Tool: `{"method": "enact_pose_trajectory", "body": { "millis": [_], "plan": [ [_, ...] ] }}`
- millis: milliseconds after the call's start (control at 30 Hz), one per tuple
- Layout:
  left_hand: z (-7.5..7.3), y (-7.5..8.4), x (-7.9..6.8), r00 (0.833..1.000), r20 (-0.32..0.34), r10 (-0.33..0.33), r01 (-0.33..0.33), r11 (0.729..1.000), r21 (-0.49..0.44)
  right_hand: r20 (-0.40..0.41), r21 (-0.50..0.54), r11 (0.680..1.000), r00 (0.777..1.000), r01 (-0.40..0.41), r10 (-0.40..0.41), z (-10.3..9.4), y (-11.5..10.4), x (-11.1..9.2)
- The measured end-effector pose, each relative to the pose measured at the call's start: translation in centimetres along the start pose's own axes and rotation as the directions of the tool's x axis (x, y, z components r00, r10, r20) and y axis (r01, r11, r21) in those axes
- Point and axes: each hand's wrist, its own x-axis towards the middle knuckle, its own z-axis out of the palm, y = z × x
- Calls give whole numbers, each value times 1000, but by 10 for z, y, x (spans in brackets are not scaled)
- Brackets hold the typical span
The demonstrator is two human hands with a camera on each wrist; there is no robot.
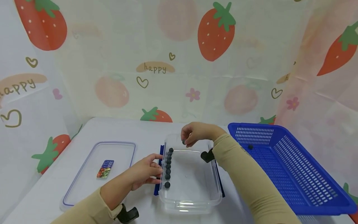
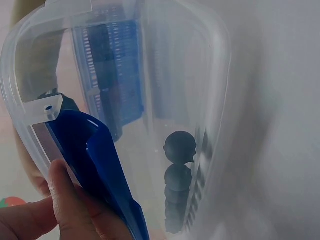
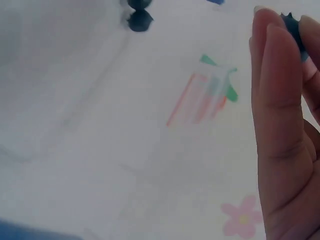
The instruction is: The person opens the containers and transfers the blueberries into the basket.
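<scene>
A clear plastic box [image 1: 193, 189] with blue side latches stands in the middle of the table. Along its inner left side runs a row of several dark blueberries [image 1: 167, 171], small and round; the left wrist view shows them through the wall. My left hand [image 1: 146, 171] rests its extended fingers against the box's left side, touching the blue latch [image 2: 107, 165]. Above the box's far end, my right hand [image 1: 197, 133] pinches one dark blueberry [image 3: 293, 32] with a jagged crown between thumb and fingertips. Part of that berry is hidden by the fingers.
At the right stands a blue perforated basket [image 1: 296, 207] with a dark blueberry [image 1: 250, 147] inside. To the left lies a clear lid [image 1: 96, 145] with a blue seal and a colourful label [image 1: 105, 169]. A strawberry-print curtain [image 1: 179, 87] hangs behind the table.
</scene>
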Motion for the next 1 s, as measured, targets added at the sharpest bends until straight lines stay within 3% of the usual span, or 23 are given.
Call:
{"method": "enact_pose_trajectory", "body": {
  "millis": [433,1000],
  "plan": [
    [0,0,1,1000,21,1,-1,1000,-10,-163,35,998,986,50,-43,-53,18,-64],
    [-1,0,2,1000,15,-4,4,1000,0,-320,136,990,944,-41,83,-93,87,-120]
  ]
}}
